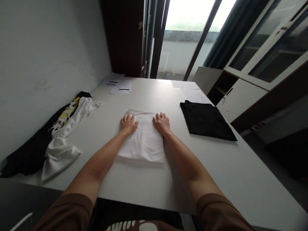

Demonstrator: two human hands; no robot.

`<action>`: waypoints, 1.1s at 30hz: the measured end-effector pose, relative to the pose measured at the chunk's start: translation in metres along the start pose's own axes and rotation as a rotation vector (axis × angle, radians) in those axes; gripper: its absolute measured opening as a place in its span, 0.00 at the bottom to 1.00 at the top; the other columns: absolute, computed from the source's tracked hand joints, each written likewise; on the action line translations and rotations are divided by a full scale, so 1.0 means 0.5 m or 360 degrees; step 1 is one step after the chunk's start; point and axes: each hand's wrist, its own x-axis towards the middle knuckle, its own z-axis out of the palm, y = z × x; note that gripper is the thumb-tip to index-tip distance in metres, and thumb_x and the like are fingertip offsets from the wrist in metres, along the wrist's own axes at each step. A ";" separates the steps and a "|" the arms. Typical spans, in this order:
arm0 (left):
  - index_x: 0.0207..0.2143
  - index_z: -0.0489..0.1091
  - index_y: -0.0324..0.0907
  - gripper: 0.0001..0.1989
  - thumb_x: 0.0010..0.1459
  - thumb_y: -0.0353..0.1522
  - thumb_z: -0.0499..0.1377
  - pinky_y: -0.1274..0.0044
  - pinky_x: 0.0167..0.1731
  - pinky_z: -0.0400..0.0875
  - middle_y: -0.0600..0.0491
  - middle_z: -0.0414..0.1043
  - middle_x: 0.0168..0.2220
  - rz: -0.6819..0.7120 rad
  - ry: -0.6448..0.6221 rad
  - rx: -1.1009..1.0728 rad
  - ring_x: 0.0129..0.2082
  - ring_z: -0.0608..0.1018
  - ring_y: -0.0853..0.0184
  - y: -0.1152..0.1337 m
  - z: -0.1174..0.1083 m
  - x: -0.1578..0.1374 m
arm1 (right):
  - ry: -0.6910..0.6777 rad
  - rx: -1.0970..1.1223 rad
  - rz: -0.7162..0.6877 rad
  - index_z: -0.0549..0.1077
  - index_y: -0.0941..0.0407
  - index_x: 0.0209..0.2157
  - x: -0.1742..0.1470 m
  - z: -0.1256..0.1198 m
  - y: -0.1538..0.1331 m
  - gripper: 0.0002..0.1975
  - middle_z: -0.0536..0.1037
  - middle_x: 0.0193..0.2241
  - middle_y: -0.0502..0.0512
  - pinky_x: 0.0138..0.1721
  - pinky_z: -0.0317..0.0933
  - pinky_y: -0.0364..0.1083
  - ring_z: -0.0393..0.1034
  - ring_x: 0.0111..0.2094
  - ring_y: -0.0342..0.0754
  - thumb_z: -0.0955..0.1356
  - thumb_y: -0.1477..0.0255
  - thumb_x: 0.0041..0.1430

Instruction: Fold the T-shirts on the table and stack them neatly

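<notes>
A white garment (pixel 145 139), folded into a rough rectangle, lies flat on the white table (pixel 138 184) in front of me. My left hand (pixel 129 123) rests palm down on its far left corner, fingers spread. On the far right corner lies my right hand (pixel 161 122), also palm down with its fingers apart. Both hands press on the cloth without gripping it. Slight wrinkles run across the cloth between them. What kind of garment it is, I cannot tell from the folded shape.
Folded black cloth (pixel 209 119) lies to the right. Along the left wall are a crumpled white garment (pixel 61 151) and a black garment (pixel 33 147) with yellow lettering. Papers (pixel 121 86) lie at the far left; a sheet (pixel 194 95) lies far right. Cabinets (pixel 242 97) stand beyond the right edge.
</notes>
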 end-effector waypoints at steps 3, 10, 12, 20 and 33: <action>0.73 0.51 0.50 0.36 0.67 0.52 0.46 0.52 0.67 0.43 0.51 0.40 0.75 0.0238 -0.0222 -0.0034 0.73 0.48 0.45 -0.036 -0.012 -0.001 | 0.0137 -0.0047 0.0085 0.59 0.59 0.68 -0.033 -0.013 -0.002 0.31 0.56 0.69 0.69 0.65 0.46 0.61 0.48 0.69 0.62 0.55 0.57 0.72; 0.72 0.54 0.48 0.32 0.69 0.47 0.46 0.55 0.67 0.43 0.45 0.51 0.73 0.0056 -0.0006 -0.0033 0.71 0.53 0.50 -0.122 -0.020 -0.025 | 0.0233 -0.0092 0.0140 0.69 0.61 0.59 -0.120 -0.046 0.000 0.25 0.71 0.53 0.71 0.57 0.55 0.57 0.61 0.56 0.62 0.60 0.60 0.70; 0.69 0.59 0.45 0.31 0.68 0.45 0.48 0.57 0.66 0.47 0.43 0.57 0.70 0.0056 0.0088 -0.0061 0.69 0.58 0.50 -0.124 -0.019 -0.032 | 0.0214 -0.0098 0.0220 0.72 0.61 0.53 -0.128 -0.049 -0.003 0.23 0.71 0.53 0.71 0.57 0.55 0.58 0.60 0.56 0.63 0.61 0.59 0.69; 0.47 0.75 0.39 0.20 0.60 0.43 0.58 0.59 0.56 0.64 0.37 0.71 0.53 -0.0135 0.0341 -0.0108 0.56 0.69 0.44 -0.127 -0.027 -0.029 | 0.0065 0.0243 0.0315 0.67 0.57 0.57 -0.122 -0.054 -0.050 0.20 0.75 0.53 0.65 0.54 0.61 0.52 0.68 0.53 0.58 0.63 0.64 0.68; 0.70 0.50 0.45 0.42 0.57 0.36 0.64 0.67 0.53 0.72 0.42 0.70 0.60 -0.0047 0.0039 -0.1879 0.52 0.78 0.58 -0.114 -0.046 -0.042 | 0.0019 0.1117 -0.0157 0.68 0.45 0.64 -0.094 -0.016 -0.015 0.32 0.73 0.60 0.46 0.62 0.59 0.48 0.69 0.60 0.50 0.67 0.77 0.59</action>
